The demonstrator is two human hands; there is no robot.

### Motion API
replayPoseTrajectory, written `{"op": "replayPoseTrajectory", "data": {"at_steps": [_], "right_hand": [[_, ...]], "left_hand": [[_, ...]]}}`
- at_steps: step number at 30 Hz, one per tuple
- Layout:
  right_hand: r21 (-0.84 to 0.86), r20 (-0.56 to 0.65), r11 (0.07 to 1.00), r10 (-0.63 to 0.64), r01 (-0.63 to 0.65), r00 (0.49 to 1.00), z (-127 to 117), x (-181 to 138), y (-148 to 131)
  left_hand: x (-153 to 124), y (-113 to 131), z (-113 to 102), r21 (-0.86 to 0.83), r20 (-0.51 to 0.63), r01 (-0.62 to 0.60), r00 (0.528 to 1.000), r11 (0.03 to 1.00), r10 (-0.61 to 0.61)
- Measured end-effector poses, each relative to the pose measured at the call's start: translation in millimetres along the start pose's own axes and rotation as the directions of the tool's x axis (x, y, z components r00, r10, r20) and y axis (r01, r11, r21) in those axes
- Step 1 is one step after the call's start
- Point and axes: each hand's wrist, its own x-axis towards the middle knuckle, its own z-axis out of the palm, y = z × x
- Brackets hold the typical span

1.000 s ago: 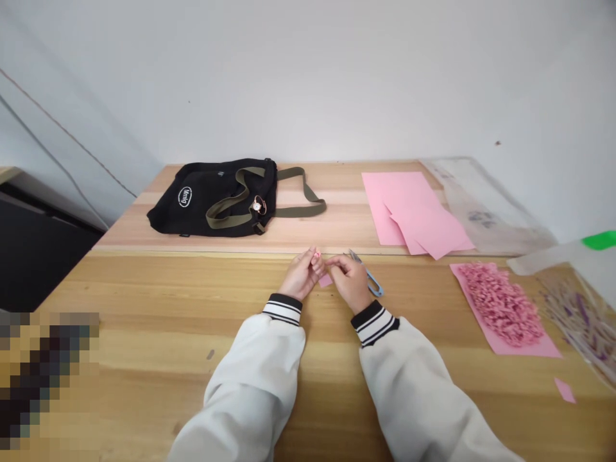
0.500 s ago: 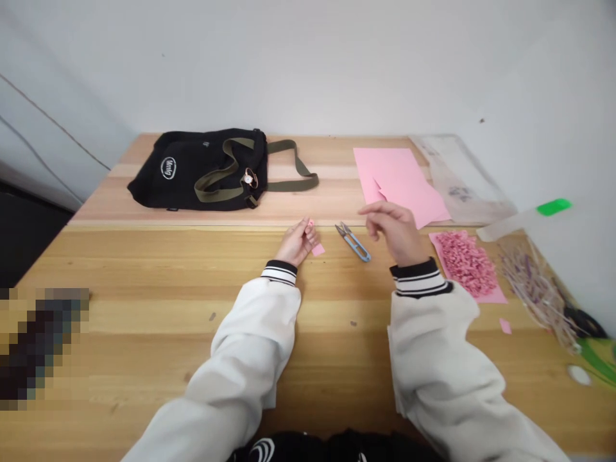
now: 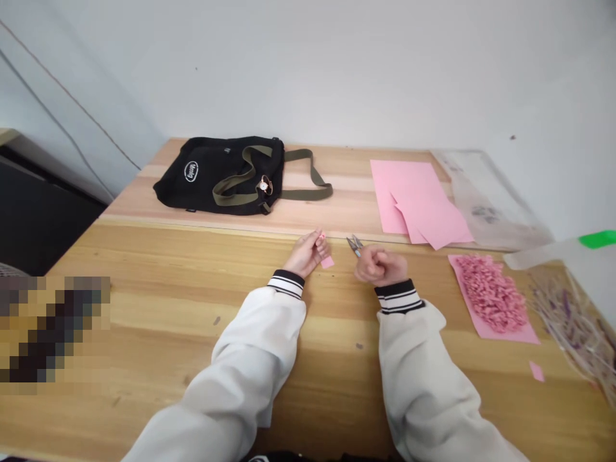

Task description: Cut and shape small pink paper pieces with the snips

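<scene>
My left hand [image 3: 308, 253] is closed in a pinch on a small pink paper piece [image 3: 323, 237], which shows at its fingertips. Below its fingers a pink paper square [image 3: 328, 262] shows against the table. My right hand [image 3: 382, 264] is curled around the handle of the thread snips [image 3: 355, 245]. Only their metal blades stick out past its fingers, pointing up and left; the blue handle is mostly hidden.
A black tote bag [image 3: 216, 176] with a watch on it lies at the back left. Pink paper sheets [image 3: 423, 199] lie at the back right. Near them are a heap of pink folded bits [image 3: 491, 295], a small pink scrap [image 3: 536, 371] and a tangle of pale strands [image 3: 572, 321].
My right hand has come down and left onto the snips' handle, its fingers curling. My left hand keeps its pinch. The whole view has shifted slightly.
</scene>
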Motion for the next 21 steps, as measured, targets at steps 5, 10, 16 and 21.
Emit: {"op": "replayPoseTrajectory", "data": {"at_steps": [5,10,16,21], "right_hand": [[0.086,0.212,0.989,0.103,-0.124,0.972,0,6,12],[0.086,0.186,0.965,0.230,-0.249,0.955,4,12,20],[0.053,0.160,0.939,0.327,-0.339,0.931,8,22,24],[-0.070,0.093,0.955,0.295,-0.289,0.951,24,20,-4]], "left_hand": [[2,-1,-2,0.003,0.016,-0.015,1.000,1.000,0.015],[0,-1,-1,0.003,0.013,-0.021,1.000,1.000,0.021],[0,0,0,0.013,0.003,-0.015,1.000,1.000,0.015],[1,-1,-1,-0.003,0.010,-0.018,1.000,1.000,0.018]]}}
